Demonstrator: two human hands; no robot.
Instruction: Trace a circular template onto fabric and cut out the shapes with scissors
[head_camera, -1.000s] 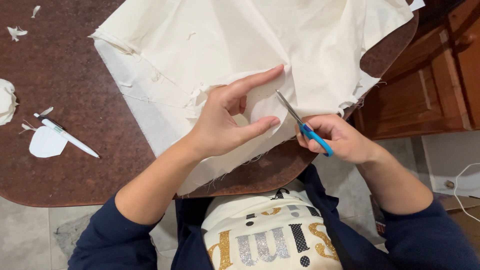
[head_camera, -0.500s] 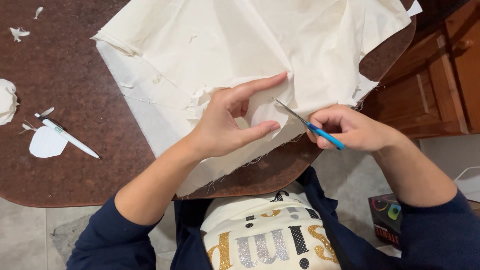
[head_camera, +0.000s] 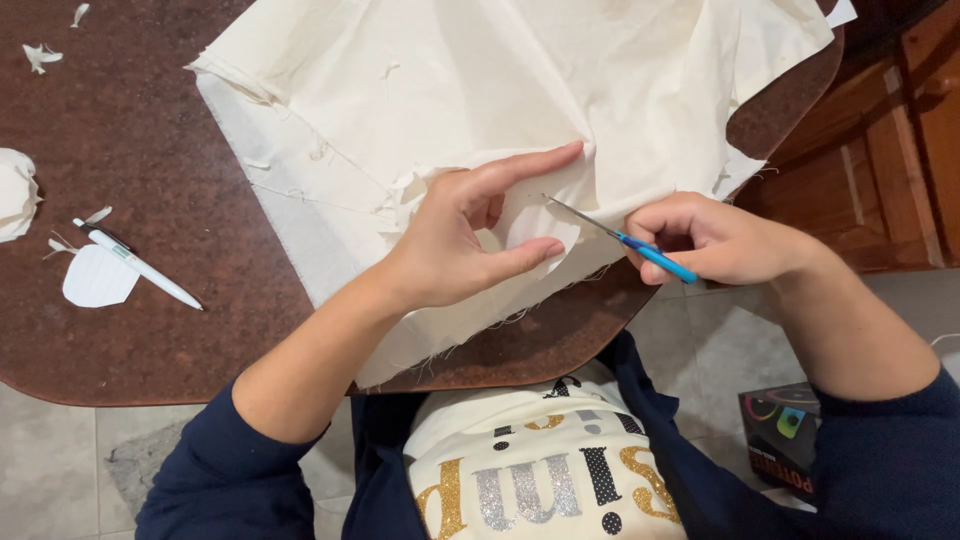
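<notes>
A large cream cloth (head_camera: 470, 90) lies spread over a dark brown table (head_camera: 130, 330). My left hand (head_camera: 465, 235) pinches a small rounded flap of the cloth between thumb and forefinger near the table's front edge. My right hand (head_camera: 715, 240) is closed on small scissors with blue handles (head_camera: 620, 237). Their thin blades point left into the cloth, right beside the pinched flap.
A white pen (head_camera: 135, 263) lies on a white paper cut-out (head_camera: 98, 277) at the table's left. White scraps (head_camera: 18, 193) sit at the far left edge and top corner. A wooden cabinet (head_camera: 890, 150) stands right. A dark box (head_camera: 785, 435) rests on the tiled floor.
My right hand has shifted right and turned the scissors flatter, blades now pointing left into the cloth. My left hand keeps pinching the flap, forefinger stretched further out.
</notes>
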